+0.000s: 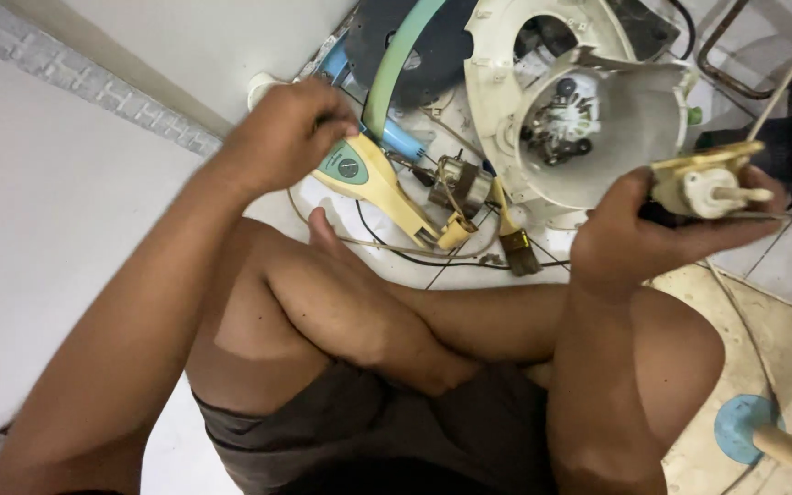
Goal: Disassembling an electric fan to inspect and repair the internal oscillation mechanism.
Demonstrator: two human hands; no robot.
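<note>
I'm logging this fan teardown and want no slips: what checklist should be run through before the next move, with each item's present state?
1. Right hand grips the cream switch part firmly: ok.
2. Left hand has a hold on the yellow-handled tool: cannot tell, it rests at the handle's end.
3. White fan housing lies steady on the floor: ok.
4. Paintbrush lies apart from both hands: ok.
5. Loose wires around the small motor are untangled: not ok.
</note>
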